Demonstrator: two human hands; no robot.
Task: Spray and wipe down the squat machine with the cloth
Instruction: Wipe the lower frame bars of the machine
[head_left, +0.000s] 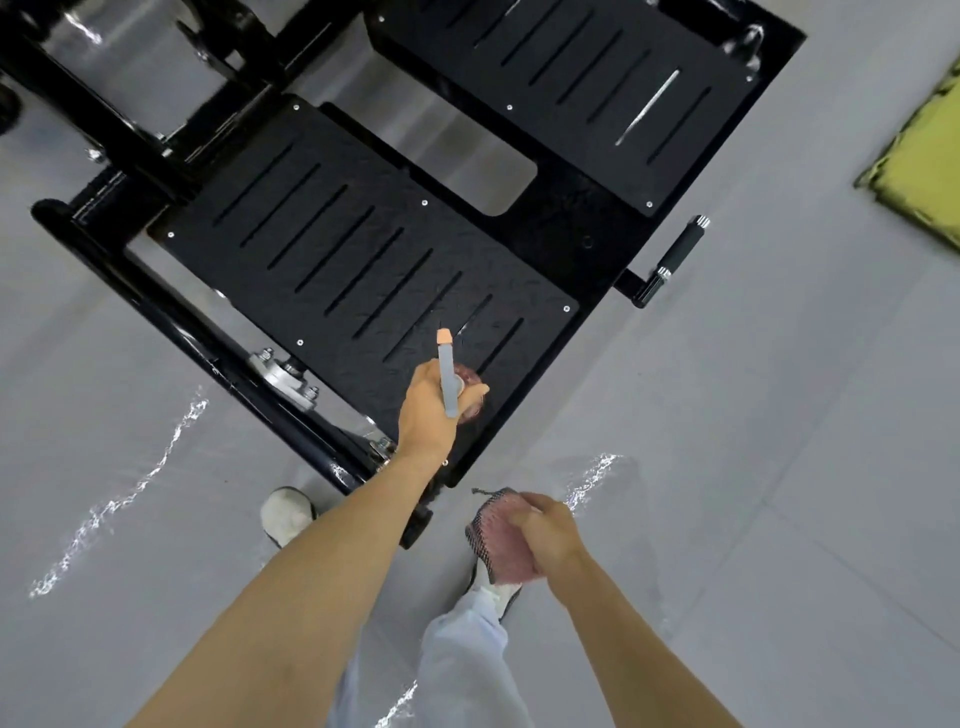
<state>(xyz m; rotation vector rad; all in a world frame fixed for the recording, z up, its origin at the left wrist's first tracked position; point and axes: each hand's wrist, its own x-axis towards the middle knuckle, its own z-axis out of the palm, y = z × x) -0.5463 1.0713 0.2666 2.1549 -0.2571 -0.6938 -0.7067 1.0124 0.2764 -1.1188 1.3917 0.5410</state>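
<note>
The left hand's (430, 410) fingers (479, 391) are curled round a spray bottle (447, 374), gripping it just below its grey head. The peach nozzle points away from the person, over the near corner of the squat machine's near footplate (363, 249). The bottle's pinkish body barely shows past the fingers.

The right hand's (551, 530) fingers (535, 503) are closed on a bunched pink cloth (497, 540) with a dark mesh edge. It is held above the floor (779, 467), just off the machine's near corner and clear of the plate.

The near footplate is black, textured and cut with parallel slots. A 2nd slotted footplate (571, 67) lies beyond it. A short black handle (675, 260) with chrome ends sticks out from the machine's right side. Black frame tubes (171, 322) run along the left.

Below the arms are 2 white shoes, one (287, 514) by the frame end, the other (501, 592) under the cloth, and a pale trouser leg (457, 660). The floor is glossy grey. A yellow-green mat (924, 156) lies at the right edge.
</note>
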